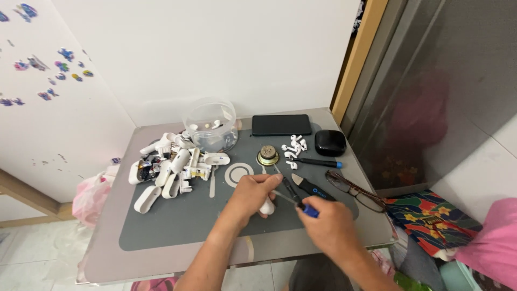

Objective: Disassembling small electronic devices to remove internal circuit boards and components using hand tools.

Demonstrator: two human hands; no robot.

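- Head view showed the left hand (253, 193) with its fingers curled closed around a small white earbud case (267, 206), pressing it down on the grey mat (177, 226); the case sat just under the fingertips, its rounded end poking out to the right
- The right hand (329, 226) had its fingers pinched shut on a blue-handled tool (301, 207); the thin metal tip ran up and left from those fingers to meet the case at the left hand's fingertips
- Just beyond both sets of fingers lay a black pry tool (311, 187) and a round metal speaker part (267, 156); a white ring marking (238, 174) sat on the mat just left of the left hand's fingers
- Farther right of the fingers lay a pair of glasses (355, 189); above them a dark pen-like tool with a blue tip (318, 161), loose white earbuds (293, 145) and a black case (330, 142)
- Well left of the fingers sat a heap of opened white cases (172, 167); behind it a clear plastic tub (211, 124); a black phone (281, 124) lay at the far edge of the table (107, 258)
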